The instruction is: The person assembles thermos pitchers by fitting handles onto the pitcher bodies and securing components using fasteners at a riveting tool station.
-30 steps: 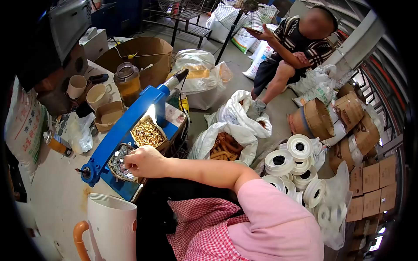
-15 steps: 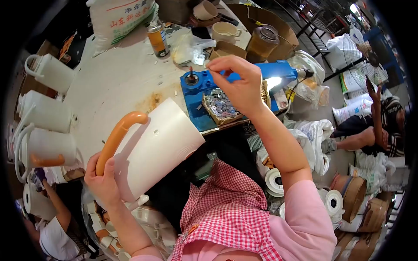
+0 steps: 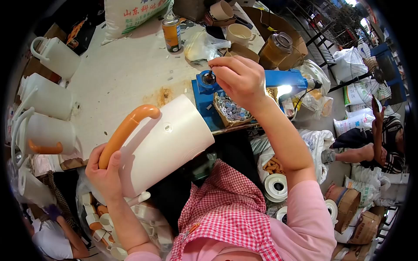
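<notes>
My left hand (image 3: pixel 106 172) is closed round the lower end of the orange handle (image 3: pixel 126 130) of a white container (image 3: pixel 167 150), which lies tilted above my lap. With fingertips pinched at the tip of a thin dark pin, my right hand (image 3: pixel 239 80) hovers over the end of a blue tool (image 3: pixel 278 78); anything between the fingertips is too small to make out. Beneath that hand, a cardboard tray (image 3: pixel 226 122) holds metal washers (image 3: pixel 232 108). Behind my wrist, a second tray with brass-coloured pieces (image 3: pixel 272 92) is partly hidden.
White containers (image 3: pixel 48 98) line the left side. A spray can (image 3: pixel 171 32), a plastic bag (image 3: pixel 202 47) and a jar (image 3: pixel 275 51) stand farther back. White spools (image 3: pixel 276 187) and sacks (image 3: pixel 315 145) are at the right. One person sits at the right, another works at lower left.
The view has turned, bringing my left hand and the container into sight. My right hand has left the washer tray and come to the pin. The container has shifted slightly right since the middle frame.
</notes>
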{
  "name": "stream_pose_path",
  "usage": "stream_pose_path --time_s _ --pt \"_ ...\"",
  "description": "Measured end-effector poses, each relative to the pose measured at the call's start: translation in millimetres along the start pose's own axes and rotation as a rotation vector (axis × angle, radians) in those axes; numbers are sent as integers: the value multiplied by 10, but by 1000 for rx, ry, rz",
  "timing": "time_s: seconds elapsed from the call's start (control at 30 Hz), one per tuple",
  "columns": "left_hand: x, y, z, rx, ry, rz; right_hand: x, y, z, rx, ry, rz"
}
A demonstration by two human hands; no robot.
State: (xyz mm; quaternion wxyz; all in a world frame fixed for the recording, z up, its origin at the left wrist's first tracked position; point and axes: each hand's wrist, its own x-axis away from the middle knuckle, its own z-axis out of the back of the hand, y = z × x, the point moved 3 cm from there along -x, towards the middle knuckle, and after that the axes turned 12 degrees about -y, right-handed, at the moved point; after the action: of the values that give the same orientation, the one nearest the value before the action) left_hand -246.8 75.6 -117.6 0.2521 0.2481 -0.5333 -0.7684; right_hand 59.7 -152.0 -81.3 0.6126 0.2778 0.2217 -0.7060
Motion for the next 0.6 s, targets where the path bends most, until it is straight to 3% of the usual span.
stream_pose_path --time_s 0.13,0.2,0.23,0.3,0.37,0.43,0.5,0.6 --pt "-71 -84 136 -118 46 -77 93 -108 147 -98 164 -78" --pt "-131 -44 253 -111 72 -67 335 -223 97 -679 97 -541" --pt "-162 45 332 -71 62 -31 403 -310 23 -909 -100 -666" --pt "-227 236 376 -47 44 10 383 -514 -150 -1634 -193 -756" --pt "-435 501 243 -139 79 -132 344 -604 -233 -1728 -246 -703" --pt "-683 721 -32 -134 111 -197 319 -575 -165 -1497 -85 -712" --pt "-859 889 -310 -123 150 -261 349 -433 -134 -1593 86 -715" --pt "-1058 1030 -700 -67 16 -356 491 -231 -139 -1558 174 -682"
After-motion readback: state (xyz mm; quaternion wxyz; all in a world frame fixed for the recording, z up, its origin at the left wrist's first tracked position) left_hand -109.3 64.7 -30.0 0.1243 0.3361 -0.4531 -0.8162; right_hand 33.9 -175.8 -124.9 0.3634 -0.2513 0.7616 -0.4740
